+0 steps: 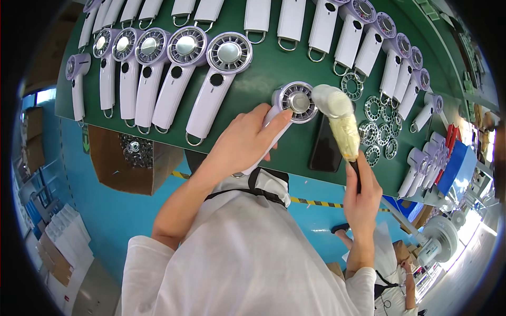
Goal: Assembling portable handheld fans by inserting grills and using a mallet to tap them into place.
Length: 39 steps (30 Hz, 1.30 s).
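My left hand (243, 136) is closed round the white handle of a handheld fan (287, 108) near the front edge of the green table. The fan's round purple head faces up, with a silver disc at its centre and a slotted ring around it. In my right hand (362, 192) is a mallet (343, 129), gripped by its dark handle. Yellowish wrapping covers the mallet's upper shaft, and its pale, blurred head is right beside the fan's head; whether they touch I cannot tell. A dark smartphone (322, 152) lies partly under the mallet.
Several silver slotted rings (369, 132) lie right of the mallet. Rows of handheld fans (211, 102) cover the table's left and far sides; more fans (416, 166) lie at the right. A cardboard box (113, 174) of rings stands below the left edge. Another person (387, 263) is behind at lower right.
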Each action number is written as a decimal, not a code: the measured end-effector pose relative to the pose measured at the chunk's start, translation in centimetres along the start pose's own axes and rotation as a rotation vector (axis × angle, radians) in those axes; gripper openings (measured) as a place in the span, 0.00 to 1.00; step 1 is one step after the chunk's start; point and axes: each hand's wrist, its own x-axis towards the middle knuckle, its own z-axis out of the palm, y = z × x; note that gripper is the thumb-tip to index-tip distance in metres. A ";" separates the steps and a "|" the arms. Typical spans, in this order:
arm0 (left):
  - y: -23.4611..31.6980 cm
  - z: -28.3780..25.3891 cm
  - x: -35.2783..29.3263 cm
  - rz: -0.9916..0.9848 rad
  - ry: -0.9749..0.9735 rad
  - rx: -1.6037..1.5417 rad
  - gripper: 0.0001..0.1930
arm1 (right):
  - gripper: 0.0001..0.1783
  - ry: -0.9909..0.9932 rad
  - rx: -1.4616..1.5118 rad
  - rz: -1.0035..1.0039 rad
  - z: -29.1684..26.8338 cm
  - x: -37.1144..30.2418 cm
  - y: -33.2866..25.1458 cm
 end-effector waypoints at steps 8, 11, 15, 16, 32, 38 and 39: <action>-0.2 0.0 0.1 -0.005 -0.008 0.001 0.30 | 0.20 0.017 0.051 0.029 0.0 -1.7 -0.2; -0.2 -0.1 0.0 -0.011 -0.001 -0.002 0.30 | 0.20 0.111 0.062 0.033 -0.1 -2.3 -0.3; -0.2 0.1 0.1 0.008 -0.001 0.007 0.30 | 0.20 -0.003 0.049 0.100 0.0 -2.5 -0.5; -0.2 0.1 0.1 0.008 0.002 0.006 0.30 | 0.20 -0.003 0.050 0.097 -0.2 -2.4 -0.7; -0.2 0.2 -0.1 -0.001 0.005 0.001 0.28 | 0.20 -0.024 0.048 0.004 0.5 -4.2 -0.7; -0.2 0.1 0.0 -0.003 0.007 0.016 0.26 | 0.21 -0.014 0.052 -0.012 0.3 -4.1 -0.8; -0.2 0.1 0.0 0.007 0.009 0.022 0.26 | 0.21 -0.061 0.023 0.012 0.7 -3.6 -1.1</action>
